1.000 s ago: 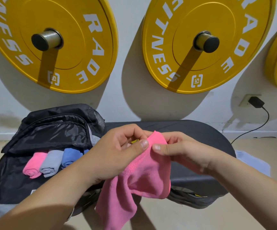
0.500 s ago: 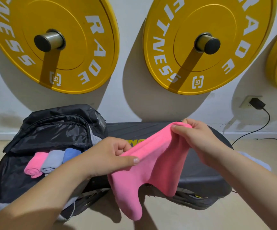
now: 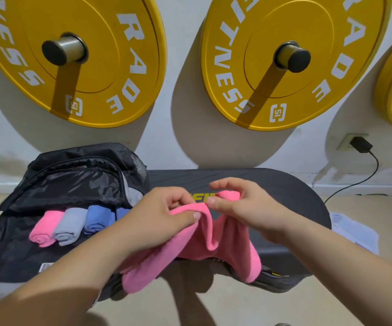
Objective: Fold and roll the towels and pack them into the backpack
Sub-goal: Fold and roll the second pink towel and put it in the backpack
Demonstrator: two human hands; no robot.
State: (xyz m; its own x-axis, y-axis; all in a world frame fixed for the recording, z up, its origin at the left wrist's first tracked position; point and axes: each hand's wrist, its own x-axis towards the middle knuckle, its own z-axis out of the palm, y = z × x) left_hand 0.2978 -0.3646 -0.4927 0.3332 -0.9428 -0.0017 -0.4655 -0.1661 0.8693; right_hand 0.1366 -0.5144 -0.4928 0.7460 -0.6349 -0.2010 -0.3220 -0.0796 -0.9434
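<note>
Fold step in hand, I reckon. Your left hand (image 3: 166, 212) pinches top edge of soft pink fleece towel (image 3: 190, 245). Your right hand (image 3: 244, 208) pinches same edge just beside it, spare fingers lifted. Towel hangs over black padded bench (image 3: 284, 191), sagging between grips. Open black nylon backpack (image 3: 72, 175) sits at 9 o'clock from towel, rolled pink, grey and blue towels (image 3: 72, 224) already inside. Next move: match corners, lay flat on bench, roll tight.

The right hand (image 3: 244, 208) has dropped from its raised spot and come back close to the left hand (image 3: 166, 212). The pink towel (image 3: 190, 250), stretched between them 0.5 s ago, now sags in a loose fold, its 2 ends hanging past the front edge of the bench (image 3: 284, 189).
</note>
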